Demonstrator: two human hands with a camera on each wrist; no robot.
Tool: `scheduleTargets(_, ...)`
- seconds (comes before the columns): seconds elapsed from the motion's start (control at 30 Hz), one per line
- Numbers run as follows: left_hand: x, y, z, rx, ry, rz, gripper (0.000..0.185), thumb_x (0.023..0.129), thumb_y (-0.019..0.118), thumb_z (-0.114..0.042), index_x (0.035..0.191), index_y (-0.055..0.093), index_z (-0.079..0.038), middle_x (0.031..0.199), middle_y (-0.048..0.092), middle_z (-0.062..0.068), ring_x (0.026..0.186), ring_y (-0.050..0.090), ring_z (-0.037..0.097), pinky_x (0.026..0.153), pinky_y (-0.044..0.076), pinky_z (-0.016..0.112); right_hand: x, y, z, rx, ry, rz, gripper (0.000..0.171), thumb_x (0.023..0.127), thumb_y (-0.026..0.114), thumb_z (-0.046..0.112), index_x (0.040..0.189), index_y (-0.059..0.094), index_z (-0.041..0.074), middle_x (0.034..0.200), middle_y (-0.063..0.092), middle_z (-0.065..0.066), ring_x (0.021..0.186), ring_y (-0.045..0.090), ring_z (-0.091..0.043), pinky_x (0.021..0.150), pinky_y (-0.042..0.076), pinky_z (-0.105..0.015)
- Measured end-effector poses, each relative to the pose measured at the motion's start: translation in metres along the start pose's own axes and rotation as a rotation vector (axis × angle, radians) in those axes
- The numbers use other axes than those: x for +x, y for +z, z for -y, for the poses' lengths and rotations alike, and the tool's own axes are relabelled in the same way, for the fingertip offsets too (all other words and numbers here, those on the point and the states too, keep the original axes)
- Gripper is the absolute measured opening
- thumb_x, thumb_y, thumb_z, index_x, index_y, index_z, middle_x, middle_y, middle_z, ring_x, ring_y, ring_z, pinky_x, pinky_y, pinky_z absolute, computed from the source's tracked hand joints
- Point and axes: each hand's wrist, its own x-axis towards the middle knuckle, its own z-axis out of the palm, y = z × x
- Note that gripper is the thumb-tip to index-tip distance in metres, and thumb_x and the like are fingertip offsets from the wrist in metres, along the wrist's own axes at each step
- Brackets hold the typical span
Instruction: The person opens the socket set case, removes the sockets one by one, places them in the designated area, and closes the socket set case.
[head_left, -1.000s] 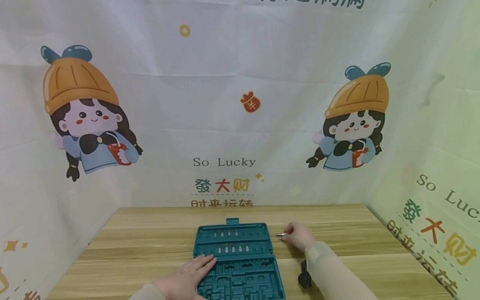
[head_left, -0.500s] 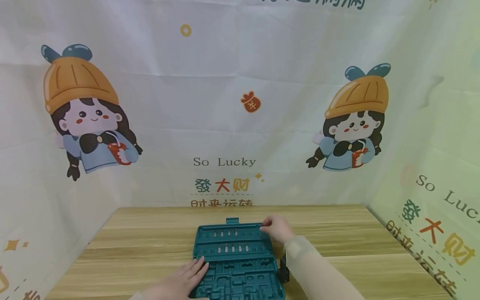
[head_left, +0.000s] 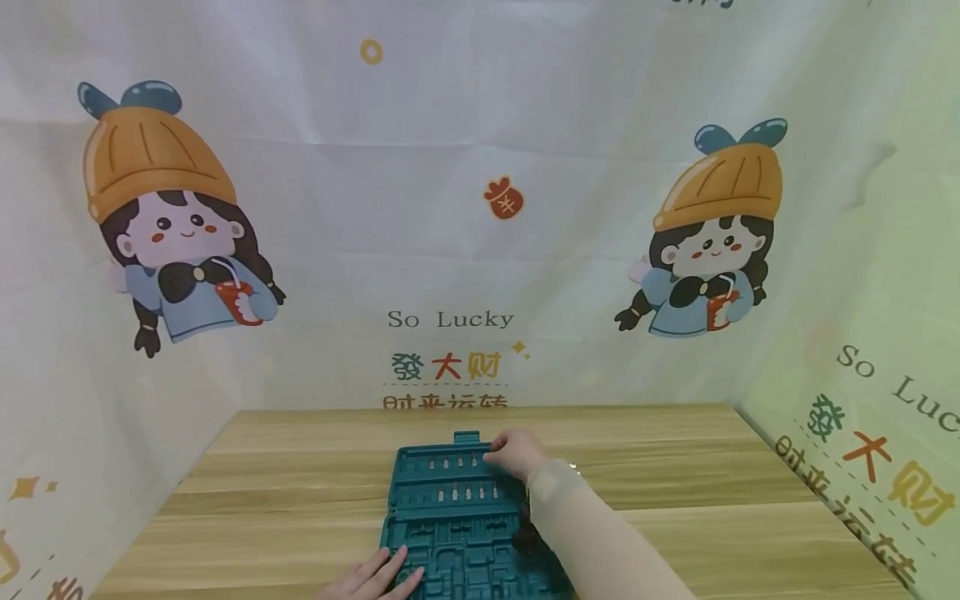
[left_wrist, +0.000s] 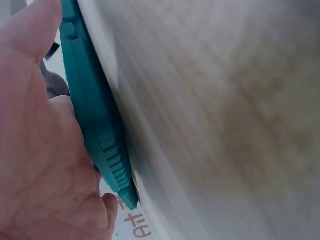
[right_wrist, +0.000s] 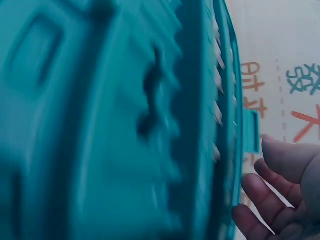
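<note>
A teal tool case (head_left: 442, 542) lies unfolded on the table, its far half carrying two rows of small silver screwdriver bits (head_left: 468, 493). My right hand (head_left: 517, 454) reaches over that half, thumb and forefinger drawn together beside the last bit of the far row. The bit they pinch is hidden by the fingers. The right wrist view has the same hand (right_wrist: 285, 190) at the case's far edge, near the latch (right_wrist: 251, 131). My left hand (head_left: 375, 575) rests on the near left of the case, fingers extended; its palm (left_wrist: 50, 135) lies along the side wall.
Small silver pieces (head_left: 574, 468) show on the wooden table (head_left: 660, 475) just right of my right wrist. The near half of the case has moulded recesses. A printed cloth (head_left: 585, 250) hangs behind and beside the table.
My right hand has moved left from the table beside the case to the far row of bits. My left hand has slid back toward me along the case's left side.
</note>
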Motion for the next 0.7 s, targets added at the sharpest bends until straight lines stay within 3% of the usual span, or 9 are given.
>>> scheduleTargets(0.07,0.000,0.000,-0.002,-0.024,-0.035,0.027,0.053,0.094,0.052,-0.054,0.142,0.050,-0.031,0.134,0.057,0.003,0.111,0.062,0.021,0.074,0.055,0.030,0.002,0.008,0.002,0.011,0.044,-0.018,0.017,0.086,0.073,0.018,0.096,0.068,0.004,0.095,0.065,-0.007,0.087,0.060,-0.025,0.076,0.049,-0.045)
scheduleTargets(0.13,0.000,0.000,-0.003,-0.041,-0.054,0.050,0.051,0.094,0.052,-0.055,0.140,0.052,-0.032,0.133,0.058,0.004,0.110,0.063,0.023,0.074,0.055,0.031,0.004,0.014,0.003,0.042,0.093,-0.035,0.017,0.086,0.074,0.020,0.094,0.069,0.006,0.097,0.065,-0.007,0.102,0.056,-0.035,0.087,0.045,-0.050)
scheduleTargets(0.3,0.002,-0.001,-0.008,-0.091,-0.103,0.079,0.053,0.094,0.048,-0.058,0.141,0.050,-0.033,0.136,0.056,0.004,0.115,0.060,0.024,0.076,0.055,0.035,0.005,0.023,0.003,0.042,0.164,-0.071,0.019,0.085,0.074,0.026,0.095,0.073,0.010,0.105,0.064,-0.011,0.127,0.030,-0.053,0.101,0.027,-0.063)
scheduleTargets(0.43,0.004,-0.006,-0.007,-0.153,-0.104,0.124,0.056,0.096,0.045,-0.057,0.144,0.047,-0.029,0.140,0.052,0.006,0.120,0.056,0.025,0.080,0.054,0.038,0.005,0.026,0.005,-0.052,0.186,-0.077,0.021,0.086,0.073,0.031,0.098,0.074,0.013,0.108,0.065,-0.009,0.123,0.038,-0.047,0.103,0.025,-0.063)
scheduleTargets(0.57,0.008,-0.019,-0.002,-0.291,-0.123,0.273,0.059,0.098,0.039,-0.057,0.148,0.041,-0.026,0.146,0.045,0.009,0.127,0.049,0.029,0.085,0.052,0.043,0.008,0.030,0.006,-0.068,0.202,-0.069,0.021,0.087,0.072,0.032,0.098,0.075,0.015,0.110,0.065,-0.007,0.122,0.040,-0.044,0.106,0.020,-0.063)
scheduleTargets(0.7,0.013,-0.030,0.003,-0.467,-0.183,0.448,0.063,0.097,0.033,-0.061,0.152,0.031,-0.030,0.153,0.035,0.010,0.134,0.039,0.035,0.092,0.046,0.052,0.011,0.033,0.007,-0.074,0.218,-0.059,0.020,0.087,0.072,0.033,0.096,0.075,0.016,0.112,0.064,-0.008,0.125,0.037,-0.046,0.106,0.018,-0.063)
